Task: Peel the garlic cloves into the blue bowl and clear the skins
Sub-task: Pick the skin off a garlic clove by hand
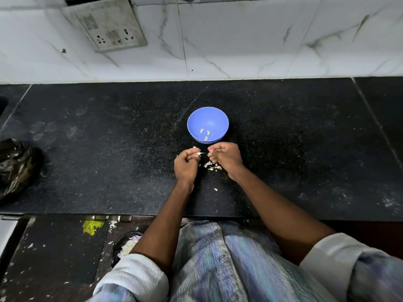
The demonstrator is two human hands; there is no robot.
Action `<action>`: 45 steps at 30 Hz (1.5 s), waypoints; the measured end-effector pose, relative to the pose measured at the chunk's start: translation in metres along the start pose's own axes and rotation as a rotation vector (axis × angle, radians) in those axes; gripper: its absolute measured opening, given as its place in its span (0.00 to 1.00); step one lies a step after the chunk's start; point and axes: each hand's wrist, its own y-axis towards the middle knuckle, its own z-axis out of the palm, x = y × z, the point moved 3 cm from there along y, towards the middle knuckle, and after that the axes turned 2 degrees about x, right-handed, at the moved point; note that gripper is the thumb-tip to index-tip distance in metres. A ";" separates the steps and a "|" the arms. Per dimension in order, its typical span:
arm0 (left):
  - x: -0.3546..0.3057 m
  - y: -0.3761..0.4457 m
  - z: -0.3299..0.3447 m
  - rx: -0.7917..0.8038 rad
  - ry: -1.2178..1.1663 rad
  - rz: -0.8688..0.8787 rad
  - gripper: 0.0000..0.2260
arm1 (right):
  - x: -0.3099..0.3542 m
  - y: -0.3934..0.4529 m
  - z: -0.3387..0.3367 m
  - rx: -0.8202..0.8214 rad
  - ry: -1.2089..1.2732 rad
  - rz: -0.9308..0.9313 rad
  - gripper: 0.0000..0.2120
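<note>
Two bare hands held close together at the centre of the frame.
The left hand and right hand have curled fingers, fingertips nearly meeting in a pinch; both forearms extend from rolled sleeves at the lower edge.

blue bowl: 1 | peeled cloves in bowl: 3 | hands: 2 | black bag: 1

Both hands, left and right, pinch a clove between them, bowl just beyond, skins just below.
</note>
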 end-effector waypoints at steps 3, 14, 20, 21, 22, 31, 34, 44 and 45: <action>-0.003 0.002 -0.001 0.021 0.011 -0.005 0.11 | 0.002 -0.005 0.001 0.023 0.092 0.050 0.08; -0.023 0.019 -0.041 -0.008 0.040 0.084 0.12 | 0.012 -0.012 0.044 -0.045 -0.101 0.012 0.09; -0.030 0.016 -0.043 0.191 0.168 0.174 0.17 | 0.014 -0.018 0.050 0.093 0.151 0.114 0.07; -0.031 0.016 -0.041 0.212 0.180 0.180 0.16 | 0.013 -0.019 0.050 0.102 0.163 0.128 0.08; -0.031 0.015 -0.039 0.228 0.191 0.181 0.15 | 0.011 -0.021 0.049 0.096 0.175 0.140 0.09; -0.031 0.010 -0.017 0.116 0.338 0.171 0.04 | 0.003 -0.020 0.024 0.114 0.315 0.144 0.08; -0.030 0.004 -0.009 0.087 0.365 0.217 0.05 | 0.000 -0.021 0.016 0.109 0.343 0.134 0.04; -0.035 -0.007 0.009 0.132 0.437 0.407 0.07 | -0.006 -0.017 0.002 0.115 0.434 0.139 0.04; -0.036 -0.008 0.011 0.134 0.440 0.419 0.08 | -0.005 -0.016 0.002 0.107 0.435 0.136 0.05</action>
